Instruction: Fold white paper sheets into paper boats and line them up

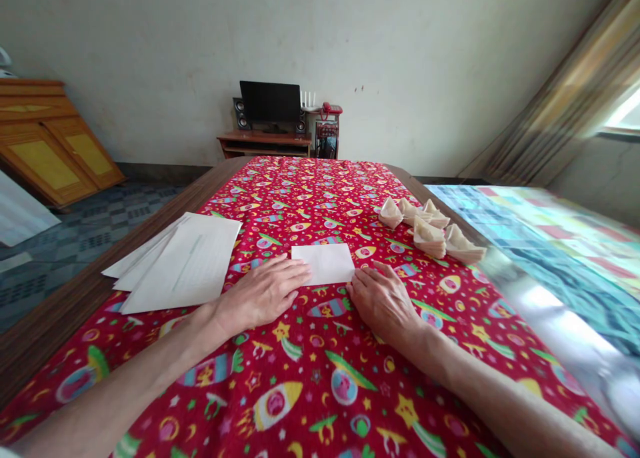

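Left hand: the left hand (273, 286) lies palm down with its fingers extended and close together, the fingertips resting over the left edge of the paper; it presses rather than grasps.
Right hand: the right hand (383, 301) is also palm down, its fingers slightly bent and its fingertips at the near right corner of the paper, with nothing gripped.
White paper rectangle: the white paper rectangle (326, 263) lies flat between the two hands, its long side running left to right; whether it is one layer or folded, I cannot tell.
Tablecloth: all this rests on a red tablecloth (275, 405) printed with rockets, stars and moons.
Table: brown wood of the table (55, 331) shows along the left side of the cloth.
Paper stack: left of the left hand, a fanned paper stack (200, 265) lies on the cloth; faint lines mark the top sheet, too small to read.
Folded paper shapes: a cluster of pale folded paper shapes (429, 237) sits to the right and farther off than the right hand, some nested together.
Far wall: a black monitor (270, 103) stands on a small desk (265, 138), with a red telephone (327, 109) to its right.
Far left: a wooden cabinet (60, 145) with yellow panels.
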`<state>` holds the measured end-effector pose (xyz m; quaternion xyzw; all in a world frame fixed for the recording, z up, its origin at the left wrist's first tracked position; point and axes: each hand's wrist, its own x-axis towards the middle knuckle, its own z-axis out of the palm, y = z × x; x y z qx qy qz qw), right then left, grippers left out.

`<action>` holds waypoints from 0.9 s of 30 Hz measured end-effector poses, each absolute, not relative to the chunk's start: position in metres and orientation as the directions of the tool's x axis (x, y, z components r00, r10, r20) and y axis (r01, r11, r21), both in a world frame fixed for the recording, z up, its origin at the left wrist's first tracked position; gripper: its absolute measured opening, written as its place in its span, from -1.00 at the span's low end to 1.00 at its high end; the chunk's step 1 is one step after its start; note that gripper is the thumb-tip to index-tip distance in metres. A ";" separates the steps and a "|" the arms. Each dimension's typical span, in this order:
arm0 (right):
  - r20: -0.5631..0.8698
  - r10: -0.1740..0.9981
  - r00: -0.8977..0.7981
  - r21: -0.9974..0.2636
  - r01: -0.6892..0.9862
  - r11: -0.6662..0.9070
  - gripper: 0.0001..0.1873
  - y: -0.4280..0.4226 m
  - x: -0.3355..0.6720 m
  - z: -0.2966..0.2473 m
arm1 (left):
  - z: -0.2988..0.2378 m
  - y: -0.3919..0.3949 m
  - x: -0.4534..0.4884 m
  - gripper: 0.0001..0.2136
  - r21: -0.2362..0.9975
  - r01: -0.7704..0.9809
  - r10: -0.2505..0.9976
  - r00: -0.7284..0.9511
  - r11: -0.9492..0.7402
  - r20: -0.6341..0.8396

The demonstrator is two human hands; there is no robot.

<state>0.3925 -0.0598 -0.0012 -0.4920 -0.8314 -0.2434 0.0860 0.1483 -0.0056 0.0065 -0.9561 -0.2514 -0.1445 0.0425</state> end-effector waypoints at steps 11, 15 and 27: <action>0.360 0.782 -0.508 0.286 0.859 0.426 -0.80 -0.061 0.398 -0.001 | 0.014 -0.006 0.155 -0.81 -0.189 0.491 0.422 0.851 -0.851 0.312; 0.410 0.746 -0.525 0.289 0.850 0.440 -0.81 -0.065 0.396 0.006 | 0.017 -0.013 0.160 -0.84 -0.262 0.481 0.391 0.860 -0.837 0.328; 0.330 0.710 -0.622 0.158 0.778 0.607 -0.87 -0.077 0.386 0.004 | 0.013 -0.040 0.178 -0.85 -0.119 0.471 0.395 0.832 -0.874 0.390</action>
